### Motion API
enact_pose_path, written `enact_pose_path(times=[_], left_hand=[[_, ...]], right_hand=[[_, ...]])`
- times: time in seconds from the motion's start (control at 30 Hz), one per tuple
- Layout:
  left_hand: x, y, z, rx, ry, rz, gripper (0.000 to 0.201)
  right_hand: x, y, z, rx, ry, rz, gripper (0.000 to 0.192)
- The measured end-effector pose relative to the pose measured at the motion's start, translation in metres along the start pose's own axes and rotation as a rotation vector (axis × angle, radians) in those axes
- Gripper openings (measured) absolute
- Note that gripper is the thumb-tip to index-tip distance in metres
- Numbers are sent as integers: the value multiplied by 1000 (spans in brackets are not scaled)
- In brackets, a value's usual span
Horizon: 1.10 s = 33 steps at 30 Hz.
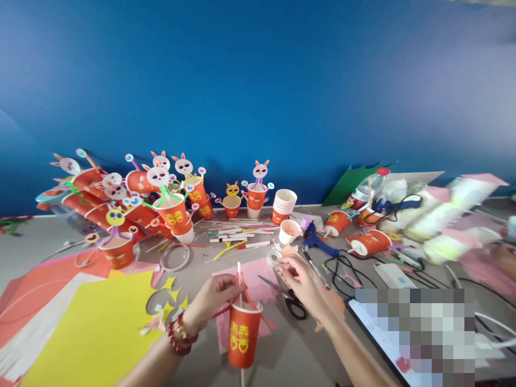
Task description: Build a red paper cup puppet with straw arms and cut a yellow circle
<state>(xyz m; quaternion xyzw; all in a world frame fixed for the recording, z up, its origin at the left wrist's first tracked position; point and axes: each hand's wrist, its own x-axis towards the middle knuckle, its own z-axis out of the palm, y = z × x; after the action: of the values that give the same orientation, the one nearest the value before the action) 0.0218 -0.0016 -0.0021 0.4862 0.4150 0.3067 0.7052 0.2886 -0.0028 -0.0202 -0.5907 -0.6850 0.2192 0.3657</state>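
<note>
Left hand [213, 301] pinches white straw [239, 279] standing in red paper cup [243, 333], near centre; right hand [302, 279] reaches for tape roll [275, 258] just beyond; scissors [288, 301] beside it; rabbit-topped cups [161, 199] crowd far left; glue gun [314, 239] right of centre

Plain blue wall [258, 80] fills the upper frame; grey work surface [24, 242] runs along its base; even, soft lighting; pale strip at top right corner.

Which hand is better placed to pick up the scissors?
Probably the right hand. It hovers just above the scissors, holding only a small piece. The left hand is busy, its grip pinching the straw at the red cup.
</note>
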Motion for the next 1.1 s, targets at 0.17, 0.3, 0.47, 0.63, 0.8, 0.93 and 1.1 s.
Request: enact_pose_path(times=[0.17, 0.3, 0.47, 0.63, 0.8, 0.93, 1.1], left_hand=[[3, -7, -2, -70, -7, 36, 38], [4, -9, -3, -78, -26, 48, 36], [7, -12, -6, -21, -16, 59, 32], [11, -16, -6, 24, -17, 45, 34], [15, -20, -8, 165, 48, 79, 33], [18, -22, -10, 278, 87, 105, 28], [16, -21, -13, 490, 273, 145, 33]], right_hand=[[8, -3, 2, -218, -59, -145, 24], [14, 5, 9, -391, -111, -196, 26], [17, 15, 21, -429, -117, -179, 18], [20, 16, 22, -395, -116, -176, 16], [22, 13, 10, -294, -135, -197, 14], [21, 7, 1, -9, -161, -169, 8], [15, -10, -5, 220, -176, -112, 10]])
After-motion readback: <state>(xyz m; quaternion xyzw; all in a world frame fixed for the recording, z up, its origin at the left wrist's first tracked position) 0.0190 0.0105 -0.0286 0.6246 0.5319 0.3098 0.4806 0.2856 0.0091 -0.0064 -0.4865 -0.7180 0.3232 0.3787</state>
